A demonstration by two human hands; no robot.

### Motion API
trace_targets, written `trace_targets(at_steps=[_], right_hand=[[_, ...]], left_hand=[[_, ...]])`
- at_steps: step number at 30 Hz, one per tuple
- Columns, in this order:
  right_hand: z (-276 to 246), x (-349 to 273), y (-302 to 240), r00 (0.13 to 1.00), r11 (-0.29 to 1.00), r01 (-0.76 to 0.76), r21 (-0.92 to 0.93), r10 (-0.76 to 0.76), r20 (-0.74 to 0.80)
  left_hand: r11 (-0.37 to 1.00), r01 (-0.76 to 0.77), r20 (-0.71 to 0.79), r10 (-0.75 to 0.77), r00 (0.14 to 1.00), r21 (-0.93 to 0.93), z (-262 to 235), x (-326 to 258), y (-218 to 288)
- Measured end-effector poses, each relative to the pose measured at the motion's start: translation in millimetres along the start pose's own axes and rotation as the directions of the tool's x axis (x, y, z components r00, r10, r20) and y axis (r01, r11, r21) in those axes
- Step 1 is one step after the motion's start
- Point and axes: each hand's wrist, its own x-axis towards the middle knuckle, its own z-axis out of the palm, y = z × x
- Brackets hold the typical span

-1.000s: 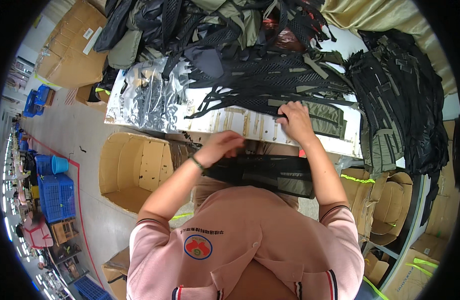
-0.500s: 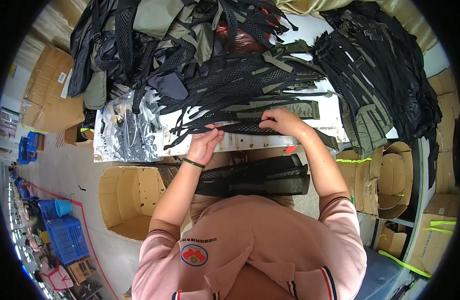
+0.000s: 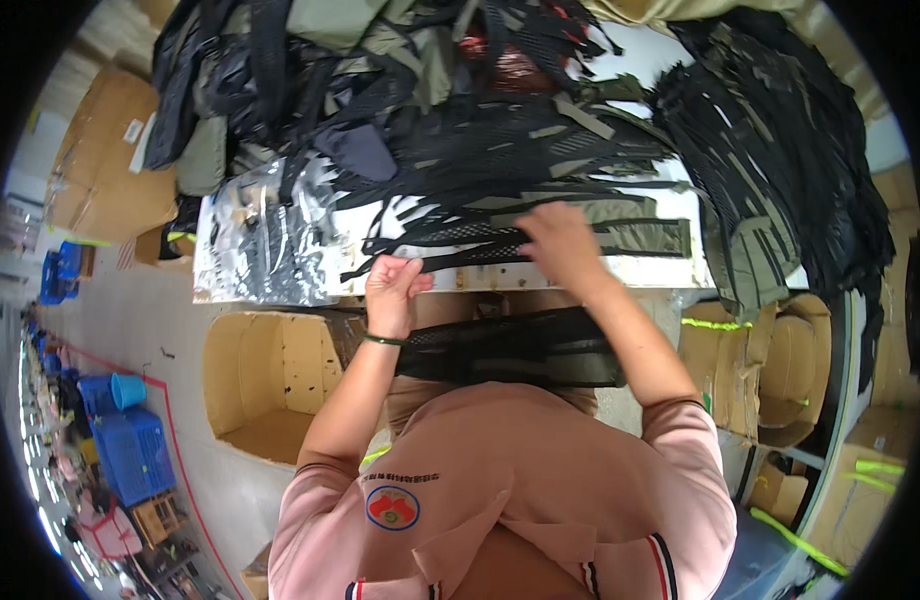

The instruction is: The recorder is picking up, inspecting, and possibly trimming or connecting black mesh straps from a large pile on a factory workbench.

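Left hand [image 3: 392, 288] pinches one end of a mesh strap [image 3: 460, 258] at the table [image 3: 670, 272] edge; right hand [image 3: 558, 240] presses it flat, grip unclear; looks early on, big strap pile [image 3: 540, 140] behind untouched.

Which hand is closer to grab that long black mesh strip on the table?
The left hand: its fingers already pinch the near end of the black mesh strip. The right hand rests farther along it, looking blurred.
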Motion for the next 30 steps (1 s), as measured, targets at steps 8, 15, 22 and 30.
trace_targets(at_steps=[8, 15, 22, 30], right_hand=[[80, 38, -77, 0.999, 0.624, -0.001, 0.781, -0.030, 0.025], [84, 30, -61, 0.982, 0.550, -0.151, 0.821, -0.009, 0.187], [84, 36, -67, 0.976, 0.602, -0.197, 0.774, 0.045, 0.214], [82, 38, -67, 0.980, 0.628, -0.173, 0.759, 0.037, 0.193]], left_hand=[[0.971, -0.081, 0.148, 0.048, 0.988, 0.227, -6, -5, 7], [0.178, -0.305, 0.185, 0.490, 0.852, 0.935, -91, 56, 105], [-0.236, -0.185, 0.249, 0.283, 0.926, 0.954, -101, 75, 111], [-0.194, -0.204, 0.252, 0.271, 0.929, 0.960, -118, 85, 114]])
